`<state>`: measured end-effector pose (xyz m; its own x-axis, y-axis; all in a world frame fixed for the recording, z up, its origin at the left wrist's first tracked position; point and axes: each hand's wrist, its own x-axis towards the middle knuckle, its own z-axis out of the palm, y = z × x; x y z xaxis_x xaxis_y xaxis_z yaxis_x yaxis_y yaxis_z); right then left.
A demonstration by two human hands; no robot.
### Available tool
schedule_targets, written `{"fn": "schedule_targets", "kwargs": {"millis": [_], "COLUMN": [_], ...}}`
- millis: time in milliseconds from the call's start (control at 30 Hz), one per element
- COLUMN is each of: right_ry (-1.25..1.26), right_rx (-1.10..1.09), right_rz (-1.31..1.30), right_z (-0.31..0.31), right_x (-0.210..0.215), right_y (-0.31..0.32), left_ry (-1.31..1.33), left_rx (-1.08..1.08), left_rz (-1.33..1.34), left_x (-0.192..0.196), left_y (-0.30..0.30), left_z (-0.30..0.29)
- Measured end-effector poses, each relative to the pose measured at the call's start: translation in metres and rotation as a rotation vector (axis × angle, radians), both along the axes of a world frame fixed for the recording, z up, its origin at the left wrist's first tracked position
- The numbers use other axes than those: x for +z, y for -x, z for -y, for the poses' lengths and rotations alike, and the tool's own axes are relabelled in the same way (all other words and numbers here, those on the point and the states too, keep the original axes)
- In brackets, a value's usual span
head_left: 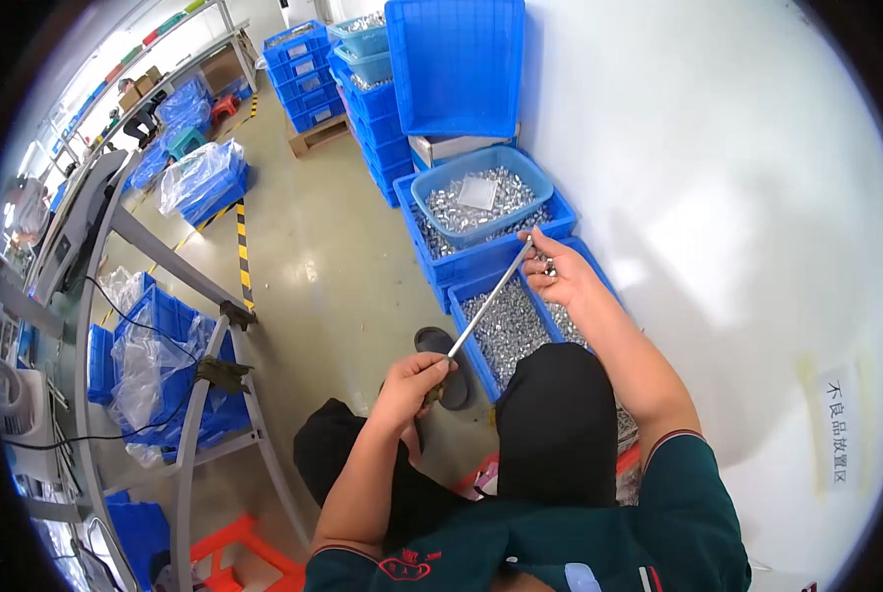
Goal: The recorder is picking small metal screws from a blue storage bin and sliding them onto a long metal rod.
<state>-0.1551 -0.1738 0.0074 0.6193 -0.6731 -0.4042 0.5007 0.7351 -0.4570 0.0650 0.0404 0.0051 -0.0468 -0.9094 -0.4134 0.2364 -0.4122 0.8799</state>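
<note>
My left hand (414, 387) is closed round the lower end of a long thin metal rod (486, 314); a darker, handle-like part shows below the fingers. The rod slants up and to the right. At its far tip, my right hand (558, 271) pinches with thumb and forefinger, its other fingers curled over a few small shiny metal pieces (550, 266). Beneath the right hand stands a blue crate (458, 288) filled with small metal parts (508, 331). Just beyond, a light blue basin (423, 187) of similar parts, with a pale square card (478, 193) on top, rests on another crate.
An empty blue crate (456, 69) leans upright behind the basin, near stacked crates (298, 74). A white wall (718, 197) runs along the right. On the left stands a grey metal frame (190, 266) with cables. A red stool (249, 543) is at lower left.
</note>
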Motion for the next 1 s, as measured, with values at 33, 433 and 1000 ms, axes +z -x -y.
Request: {"fn": "schedule_targets", "kwargs": {"millis": [33,433,1000], "right_ry": [0.019,0.359,0.163], "right_rx": [0.003,0.038,0.06], "right_rz": [0.01,-0.323,-0.104], "right_z": [-0.002,-0.036,-0.021], "right_x": [0.007,0.065,0.043], "right_y": [0.0,-0.026,0.004], "left_ry": [0.017,0.191,0.179], "left_rx": [-0.001,0.052,0.105], "left_rz": [-0.002,0.001,0.038], "left_x": [0.001,0.004,0.007], "left_y": [0.0,0.007,-0.002], "left_z": [-0.001,0.002,0.002]}}
